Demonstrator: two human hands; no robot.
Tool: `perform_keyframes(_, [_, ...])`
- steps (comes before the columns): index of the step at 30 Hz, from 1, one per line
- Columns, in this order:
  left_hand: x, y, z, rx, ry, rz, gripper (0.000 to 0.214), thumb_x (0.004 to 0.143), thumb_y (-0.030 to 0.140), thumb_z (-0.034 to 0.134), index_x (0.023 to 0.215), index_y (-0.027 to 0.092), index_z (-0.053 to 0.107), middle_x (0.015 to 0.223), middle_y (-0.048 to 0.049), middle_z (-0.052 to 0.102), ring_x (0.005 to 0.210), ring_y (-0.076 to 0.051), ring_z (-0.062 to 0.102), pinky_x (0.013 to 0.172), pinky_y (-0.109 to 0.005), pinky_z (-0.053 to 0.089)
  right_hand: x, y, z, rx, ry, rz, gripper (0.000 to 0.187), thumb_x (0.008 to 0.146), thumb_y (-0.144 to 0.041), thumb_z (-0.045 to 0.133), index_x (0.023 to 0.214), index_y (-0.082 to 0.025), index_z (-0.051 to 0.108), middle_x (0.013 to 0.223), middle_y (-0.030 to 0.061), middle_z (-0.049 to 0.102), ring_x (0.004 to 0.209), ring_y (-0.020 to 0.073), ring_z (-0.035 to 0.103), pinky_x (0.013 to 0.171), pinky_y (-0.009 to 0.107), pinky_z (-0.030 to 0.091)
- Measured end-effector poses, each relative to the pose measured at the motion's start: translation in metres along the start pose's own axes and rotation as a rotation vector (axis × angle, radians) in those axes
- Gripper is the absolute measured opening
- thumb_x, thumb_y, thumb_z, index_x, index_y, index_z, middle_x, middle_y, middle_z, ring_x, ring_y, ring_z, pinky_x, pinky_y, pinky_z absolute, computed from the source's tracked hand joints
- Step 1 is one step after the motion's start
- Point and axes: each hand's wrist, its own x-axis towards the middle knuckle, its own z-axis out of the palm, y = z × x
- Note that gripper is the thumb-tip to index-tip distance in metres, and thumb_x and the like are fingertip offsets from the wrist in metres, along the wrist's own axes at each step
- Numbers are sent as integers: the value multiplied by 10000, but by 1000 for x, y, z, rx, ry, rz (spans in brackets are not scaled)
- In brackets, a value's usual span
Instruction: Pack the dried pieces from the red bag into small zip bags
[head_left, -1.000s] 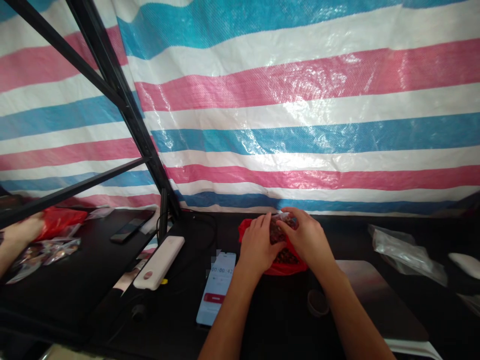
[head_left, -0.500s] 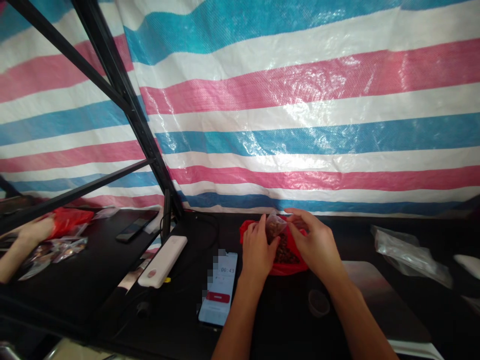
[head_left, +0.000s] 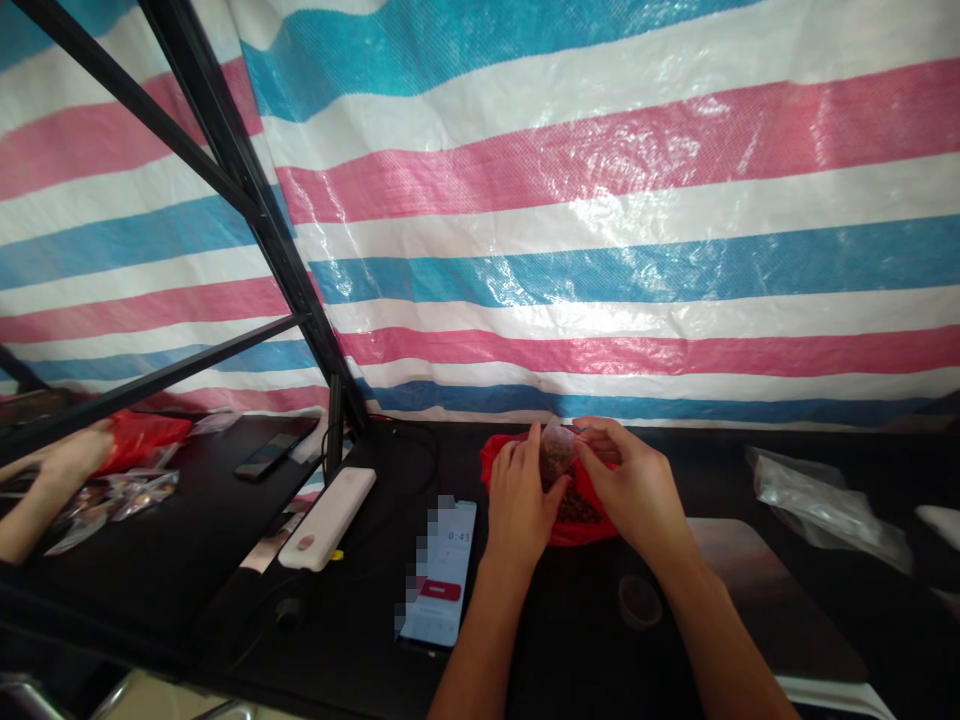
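Blue, white and pink striped plastic sheeting (head_left: 600, 240) hangs behind a flat black table (head_left: 570, 640). On it sits a crumpled, open red plastic bag (head_left: 581, 533), and above that bag the right hand (head_left: 637, 487) pinches the upper right edge of a small clear plastic pouch (head_left: 556, 455), while the left hand (head_left: 519, 505) curls round its left side. Fingers hide much of the pouch, but its long axis seems roughly upright, top end toward the sheeting. Small dark-brown pieces (head_left: 581, 508) lie in the red bag.

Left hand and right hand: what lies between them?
Head view: between the left hand and right hand are a clear bag and, lower in the picture, brown pieces in the red bag.
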Motion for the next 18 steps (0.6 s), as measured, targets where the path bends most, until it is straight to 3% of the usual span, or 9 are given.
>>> perform_keyframes(9, [-1,2,1,-63,-15,-41,741,892,225,678,1567,214,373,1256,-116,690,1223,-306,602,1086,-470,472,-2,-4,0,20,-1,-22,201,876,-331,589,995,-232,718,915,56,783,794,225,739,825,359,586])
perform_keyframes(18, [-3,1,6,-151,41,-22,747,896,162,656,1575,206,346,1403,-120,637,1324,-289,557,1146,-478,426,-2,-4,-1,78,-40,28,206,863,-355,604,983,-234,720,933,48,782,806,218,744,813,346,585])
